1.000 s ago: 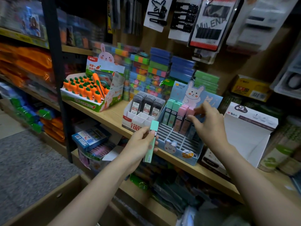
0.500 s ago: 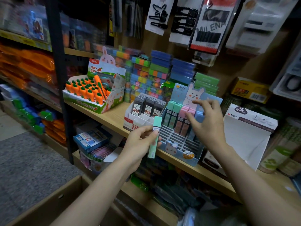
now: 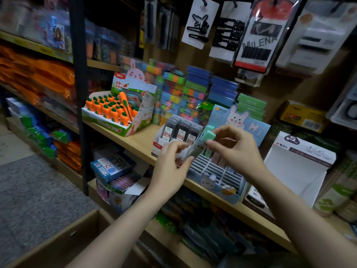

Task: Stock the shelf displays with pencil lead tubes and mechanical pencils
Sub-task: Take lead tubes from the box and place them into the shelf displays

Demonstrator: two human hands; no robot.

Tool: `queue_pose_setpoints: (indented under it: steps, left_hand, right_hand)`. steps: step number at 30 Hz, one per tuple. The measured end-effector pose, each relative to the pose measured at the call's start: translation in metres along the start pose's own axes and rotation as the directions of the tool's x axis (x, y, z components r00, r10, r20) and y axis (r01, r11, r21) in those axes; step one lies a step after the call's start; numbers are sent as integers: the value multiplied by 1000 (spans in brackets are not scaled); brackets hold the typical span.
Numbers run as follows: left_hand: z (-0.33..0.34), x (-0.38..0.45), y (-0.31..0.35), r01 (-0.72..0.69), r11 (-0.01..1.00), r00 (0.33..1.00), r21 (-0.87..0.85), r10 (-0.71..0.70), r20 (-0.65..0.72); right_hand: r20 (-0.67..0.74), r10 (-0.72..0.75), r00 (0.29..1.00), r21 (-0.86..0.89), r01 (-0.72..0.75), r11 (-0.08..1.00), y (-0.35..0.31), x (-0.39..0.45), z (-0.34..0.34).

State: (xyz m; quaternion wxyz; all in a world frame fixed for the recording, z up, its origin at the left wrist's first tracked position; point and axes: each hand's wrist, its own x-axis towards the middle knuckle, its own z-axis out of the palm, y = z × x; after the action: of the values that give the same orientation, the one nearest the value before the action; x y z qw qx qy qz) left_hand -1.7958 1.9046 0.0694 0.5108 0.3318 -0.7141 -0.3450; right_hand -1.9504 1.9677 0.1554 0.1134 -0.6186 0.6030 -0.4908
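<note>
Head view: we pinch the mint-capped pencil (image 3: pixel 201 145) between left hand (image 3: pixel 172 167) and right hand (image 3: pixel 234 149), cap tilted toward the bunny display's (image 3: pixel 214 182) back edge.

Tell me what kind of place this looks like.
Most likely a stationery shop aisle. Wooden shelves carry retail display boxes: carrot-shaped pens in a printed carton and a box of pencil lead tubes. Carded hair clips hang above, and both hands hold a mint green tube over a bunny display tray.
</note>
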Motion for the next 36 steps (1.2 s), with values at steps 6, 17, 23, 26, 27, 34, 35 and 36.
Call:
queue_pose_setpoints:
  steps: [6,17,23,26,27,34,35,36]
  left_hand:
    - [-10,-9,-19,-263,820,956,508,149,253]
    - [-18,-14,-34,-354,681,876,641,2,482]
    - [-18,-13,-34,-335,710,873,620,-14,488]
    - [-17,-13,-35,-329,714,873,619,-20,487]
    - [-17,-13,-35,-327,713,874,620,-22,486]
    - [-17,-13,-38,-346,707,871,617,-2,492]
    - [-17,-13,-39,-348,705,871,618,-1,491]
    - [-16,-13,-39,-348,704,872,619,0,490]
  right_hand:
    - [-118,-26,993,-166,6,986,-8,38,-31]
    - [24,-200,980,-571,178,802,26,62,9]
    - [18,-178,984,-615,151,774,26,66,7]
    - [9,-154,988,-610,127,782,24,67,8]
    - [4,-143,990,-608,116,785,24,68,9]
    - [-30,-74,997,-627,39,778,33,67,12]
    - [-27,-69,997,-634,36,773,33,67,13]
    - [-27,-72,997,-644,37,764,33,67,14]
